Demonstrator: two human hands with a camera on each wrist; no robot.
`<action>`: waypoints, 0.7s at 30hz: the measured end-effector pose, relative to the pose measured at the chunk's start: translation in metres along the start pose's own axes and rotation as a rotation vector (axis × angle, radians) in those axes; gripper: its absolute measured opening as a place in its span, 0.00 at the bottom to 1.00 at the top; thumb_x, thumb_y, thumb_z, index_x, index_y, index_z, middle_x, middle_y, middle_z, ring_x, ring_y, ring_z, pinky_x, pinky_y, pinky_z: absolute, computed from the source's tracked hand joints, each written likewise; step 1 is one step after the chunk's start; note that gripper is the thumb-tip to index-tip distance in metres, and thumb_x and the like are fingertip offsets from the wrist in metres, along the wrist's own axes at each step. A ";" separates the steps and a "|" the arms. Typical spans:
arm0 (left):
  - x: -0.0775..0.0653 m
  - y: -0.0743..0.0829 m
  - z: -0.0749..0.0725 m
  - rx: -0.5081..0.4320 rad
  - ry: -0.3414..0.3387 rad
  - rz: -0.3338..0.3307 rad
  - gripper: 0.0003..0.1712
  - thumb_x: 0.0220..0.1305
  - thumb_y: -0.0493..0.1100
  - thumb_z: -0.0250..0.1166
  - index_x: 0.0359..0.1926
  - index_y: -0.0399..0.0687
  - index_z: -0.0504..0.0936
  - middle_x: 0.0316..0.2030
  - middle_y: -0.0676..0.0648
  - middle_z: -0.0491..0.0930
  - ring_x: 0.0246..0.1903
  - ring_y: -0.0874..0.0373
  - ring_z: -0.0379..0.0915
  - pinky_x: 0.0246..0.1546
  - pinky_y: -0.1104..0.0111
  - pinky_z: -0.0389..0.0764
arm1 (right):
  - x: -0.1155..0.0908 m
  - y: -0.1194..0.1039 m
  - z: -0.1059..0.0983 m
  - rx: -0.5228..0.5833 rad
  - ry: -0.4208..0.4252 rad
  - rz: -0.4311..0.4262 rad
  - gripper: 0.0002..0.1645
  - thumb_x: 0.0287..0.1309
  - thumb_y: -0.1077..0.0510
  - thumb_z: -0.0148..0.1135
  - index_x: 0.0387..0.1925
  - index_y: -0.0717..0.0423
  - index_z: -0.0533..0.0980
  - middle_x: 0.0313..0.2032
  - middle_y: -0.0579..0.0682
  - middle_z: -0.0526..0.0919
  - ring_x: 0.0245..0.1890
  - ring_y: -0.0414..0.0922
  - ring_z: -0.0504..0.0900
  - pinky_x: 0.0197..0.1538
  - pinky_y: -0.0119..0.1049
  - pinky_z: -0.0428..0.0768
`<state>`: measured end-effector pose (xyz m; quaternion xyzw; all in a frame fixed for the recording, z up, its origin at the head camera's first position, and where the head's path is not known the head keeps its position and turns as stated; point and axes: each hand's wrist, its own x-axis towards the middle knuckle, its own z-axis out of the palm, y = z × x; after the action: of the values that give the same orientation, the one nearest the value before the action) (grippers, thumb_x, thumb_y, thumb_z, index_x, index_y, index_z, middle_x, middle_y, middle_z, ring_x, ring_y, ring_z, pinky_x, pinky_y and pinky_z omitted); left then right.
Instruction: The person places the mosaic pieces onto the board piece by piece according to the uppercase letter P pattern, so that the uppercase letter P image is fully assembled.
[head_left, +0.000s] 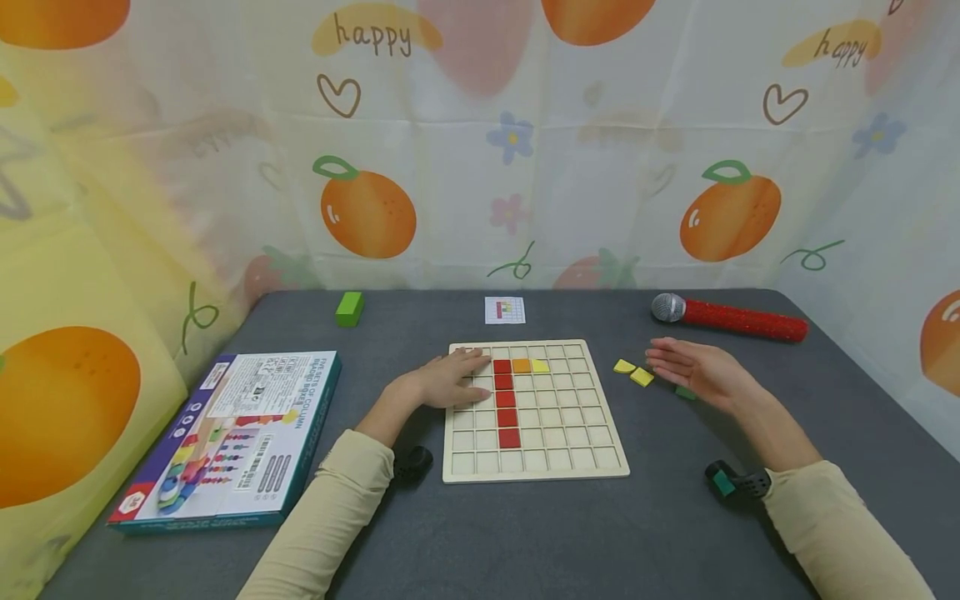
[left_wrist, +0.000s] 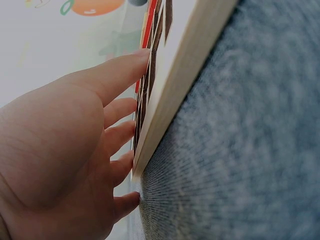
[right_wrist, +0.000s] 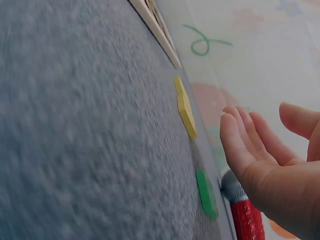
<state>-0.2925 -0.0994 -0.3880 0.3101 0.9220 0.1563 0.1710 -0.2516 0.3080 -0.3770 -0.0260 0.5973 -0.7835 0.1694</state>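
Note:
A pale wooden grid board [head_left: 555, 462] lies on the dark table. In it, a column of several red squares [head_left: 507, 417] runs down the left part, with an orange square [head_left: 521, 366] and a yellow square [head_left: 540, 366] beside the top one. My left hand [head_left: 450, 379] rests with spread fingers on the board's left edge. My right hand [head_left: 697, 371] is raised over the table right of the board, palm turned sideways, fingers extended, holding nothing. Just left of it lie two yellow tiles [head_left: 642, 377]; a green tile [head_left: 686, 392] is partly hidden beneath it.
A small printed pattern card [head_left: 505, 310] lies behind the board. Back right is a red microphone [head_left: 742, 321]; back left stands a green block [head_left: 349, 309]. A large boxed set [head_left: 247, 433] covers the table's left side. A patterned curtain [head_left: 450, 167] hangs behind the table.

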 end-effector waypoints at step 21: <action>0.000 0.001 -0.002 0.012 -0.005 0.004 0.39 0.69 0.55 0.55 0.73 0.44 0.54 0.73 0.42 0.49 0.72 0.46 0.37 0.67 0.48 0.46 | -0.005 -0.002 -0.031 -0.480 0.120 0.044 0.36 0.73 0.53 0.47 0.68 0.76 0.52 0.49 0.46 0.78 0.44 0.31 0.78 0.50 0.29 0.76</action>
<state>-0.2929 -0.0991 -0.3860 0.3134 0.9219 0.1501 0.1712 -0.2548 0.3390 -0.3832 -0.0058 0.7756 -0.6155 0.1396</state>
